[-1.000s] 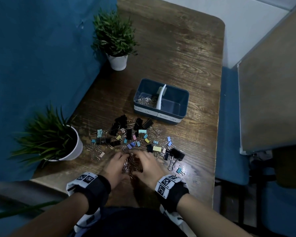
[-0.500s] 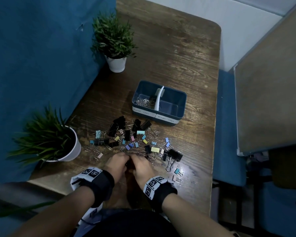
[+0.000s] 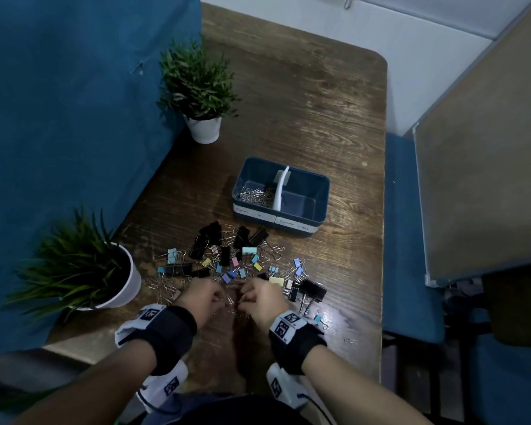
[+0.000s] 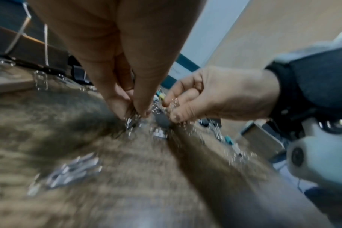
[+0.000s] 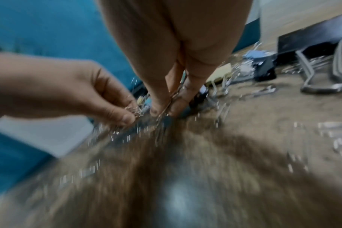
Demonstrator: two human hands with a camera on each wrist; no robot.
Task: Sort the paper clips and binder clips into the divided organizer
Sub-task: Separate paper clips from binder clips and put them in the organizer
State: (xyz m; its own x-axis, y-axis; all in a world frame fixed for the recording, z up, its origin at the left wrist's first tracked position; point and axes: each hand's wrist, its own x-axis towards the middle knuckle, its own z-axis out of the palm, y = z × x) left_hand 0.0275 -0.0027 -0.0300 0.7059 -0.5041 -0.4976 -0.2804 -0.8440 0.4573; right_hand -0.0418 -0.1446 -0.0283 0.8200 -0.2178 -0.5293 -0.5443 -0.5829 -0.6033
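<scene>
Pinching small bunches of paper clips, the left hand and right hand work side by side at the table's near edge. Binder clips lie scattered just beyond; farther right, the organizer holds paper clips in its left compartment.

Bare table lies open beyond and right of the organizer; scattered clips crowd its near side, two plants line the left edge
</scene>
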